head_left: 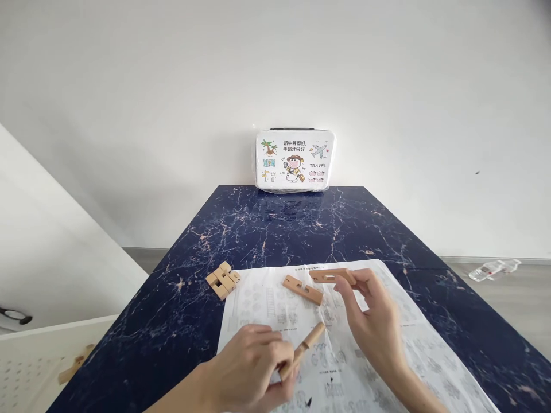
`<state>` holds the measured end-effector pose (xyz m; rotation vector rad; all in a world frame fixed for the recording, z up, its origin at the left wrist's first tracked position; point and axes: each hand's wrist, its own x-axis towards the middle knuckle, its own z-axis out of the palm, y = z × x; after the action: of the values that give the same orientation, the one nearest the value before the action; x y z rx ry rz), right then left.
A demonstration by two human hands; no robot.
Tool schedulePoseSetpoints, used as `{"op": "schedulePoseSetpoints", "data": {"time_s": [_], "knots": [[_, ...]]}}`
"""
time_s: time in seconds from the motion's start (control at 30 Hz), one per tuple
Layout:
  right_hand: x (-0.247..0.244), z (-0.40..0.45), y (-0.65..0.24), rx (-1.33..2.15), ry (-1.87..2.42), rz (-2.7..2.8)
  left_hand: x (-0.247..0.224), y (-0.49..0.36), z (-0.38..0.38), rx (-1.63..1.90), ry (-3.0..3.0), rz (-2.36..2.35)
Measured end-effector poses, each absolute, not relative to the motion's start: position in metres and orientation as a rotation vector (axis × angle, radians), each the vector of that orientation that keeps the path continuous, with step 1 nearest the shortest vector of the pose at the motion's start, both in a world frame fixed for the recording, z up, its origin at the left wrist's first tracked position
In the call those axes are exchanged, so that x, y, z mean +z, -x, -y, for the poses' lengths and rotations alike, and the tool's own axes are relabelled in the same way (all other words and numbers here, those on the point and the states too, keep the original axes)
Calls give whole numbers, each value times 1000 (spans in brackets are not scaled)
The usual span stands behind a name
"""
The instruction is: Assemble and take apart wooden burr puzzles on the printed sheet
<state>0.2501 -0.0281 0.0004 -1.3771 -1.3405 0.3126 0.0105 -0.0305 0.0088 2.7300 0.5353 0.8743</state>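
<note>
My left hand (258, 364) is closed on a round notched wooden rod (307, 344), which slants up to the right over the printed sheet (253, 304). Between thumb and fingers, my right hand (374, 315) grips a flat wooden piece (330, 276) with a slot and a dark mark. Just left of that piece, a notched wooden block (302, 289) lies on the sheet. Small wooden blocks (222, 280) sit grouped at the sheet's upper left edge, with a dark gap in their middle.
A white case (295, 160) with cartoon prints stands at the far end of the blue marbled table (275, 229), against the wall. At lower left is a white perforated container (30, 367) with wooden pieces (75, 366). A clear plastic item (493, 269) lies on the floor at right.
</note>
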Motion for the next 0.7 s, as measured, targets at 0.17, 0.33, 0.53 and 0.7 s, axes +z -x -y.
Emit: {"op": "schedulePoseSetpoints", "data": {"time_s": [0.17,0.33,0.53,0.7], "knots": [[-5,19,-252,491,1407,1260,15,-10,24,752,-2384,-708],[-9,11,-260,636,1400,1154,29,-11,18,685,-1964,-850],[-15,5,-270,713,1494,1293,31,-13,11,689,-1951,-994],[-14,5,-269,666,1574,1478,26,-12,4,733,-2139,-1119]]}}
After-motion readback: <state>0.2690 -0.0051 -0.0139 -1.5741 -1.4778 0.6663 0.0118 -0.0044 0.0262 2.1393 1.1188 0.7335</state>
